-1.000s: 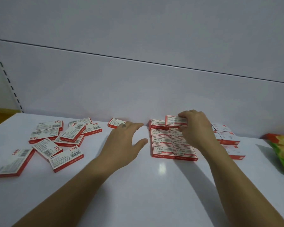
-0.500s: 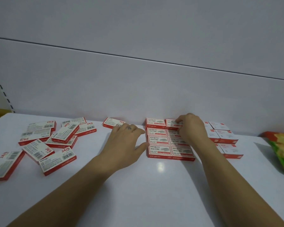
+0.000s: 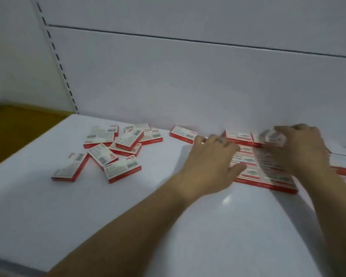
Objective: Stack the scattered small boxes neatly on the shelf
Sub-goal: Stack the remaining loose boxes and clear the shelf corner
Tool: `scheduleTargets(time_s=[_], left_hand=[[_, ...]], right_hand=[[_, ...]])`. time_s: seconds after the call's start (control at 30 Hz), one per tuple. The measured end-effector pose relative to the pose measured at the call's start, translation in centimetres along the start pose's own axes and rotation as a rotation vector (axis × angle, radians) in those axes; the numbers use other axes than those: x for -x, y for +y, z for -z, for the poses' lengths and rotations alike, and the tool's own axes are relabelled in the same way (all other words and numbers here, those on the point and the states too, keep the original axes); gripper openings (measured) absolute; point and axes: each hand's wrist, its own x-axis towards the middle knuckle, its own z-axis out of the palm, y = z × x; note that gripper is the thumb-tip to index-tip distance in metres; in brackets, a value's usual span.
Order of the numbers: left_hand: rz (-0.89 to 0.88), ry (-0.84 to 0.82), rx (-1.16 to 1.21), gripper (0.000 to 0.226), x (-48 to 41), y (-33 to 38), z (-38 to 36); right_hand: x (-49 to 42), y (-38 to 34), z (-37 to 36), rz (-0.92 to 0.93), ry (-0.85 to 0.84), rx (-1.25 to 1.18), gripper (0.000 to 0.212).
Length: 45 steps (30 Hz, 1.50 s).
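On the white shelf (image 3: pixel 48 196) the scattered boxes (image 3: pixel 116 150) lie in a loose heap at the left, some overlapping; 1 lone box (image 3: pixel 183 133) sits by the back wall; the arranged block (image 3: pixel 268 172) lies flat in 2 columns at the right; the left hand (image 3: pixel 210 162) rests palm down with fingers spread against the block's left edge; the right hand (image 3: pixel 302 148), blurred, curls over a back-row box (image 3: pixel 268 136), and I cannot tell whether it grips it.
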Motion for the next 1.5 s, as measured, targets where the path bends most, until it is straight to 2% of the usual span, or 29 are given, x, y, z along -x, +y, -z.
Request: scheduleTargets(time_s=[0.07,0.27,0.43,0.77,1.0,1.13,1.23,1.4,1.5], left_hand=[[0.031,0.025,-0.017,0.043,0.4,-0.6,0.3],[0.14,0.047,0.02,0.047,1.5,-2.3,0.5],[0.118,0.04,0.032,0.048,2.6,-2.0,0.6],[0.163,0.013,0.058,0.05,3.1,-2.7,1.1],[0.14,0.002,0.013,0.05,2.9,-3.1,1.4],[0.159,0.073,-0.024,0.047,2.7,-4.5,2.9],[0.212,0.136,-0.059,0.045,3.0,-6.3,4.2],[0.316,0.118,-0.079,0.052,3.5,-8.9,5.3],[0.322,0.098,-0.079,0.057,3.6,-9.3,5.3]], right_hand=[[0.0,-0.4,0.4,0.018,0.065,0.018,0.05],[1.0,1.1,1.7,0.013,0.076,0.074,0.048],[1.1,0.7,0.9,0.031,0.018,0.089,0.039],[1.8,0.1,-0.4,0.109,-0.208,0.181,0.041],[1.8,-0.7,0.0,0.089,-0.21,0.179,0.044],[1.6,-3.3,1.1,0.164,-0.097,0.086,0.051],[1.3,-6.6,1.2,0.276,-0.077,0.019,0.051],[0.3,-12.0,-0.3,0.401,-0.277,0.037,0.055],[-0.3,-14.2,-1.7,0.422,-0.336,0.075,0.045]])
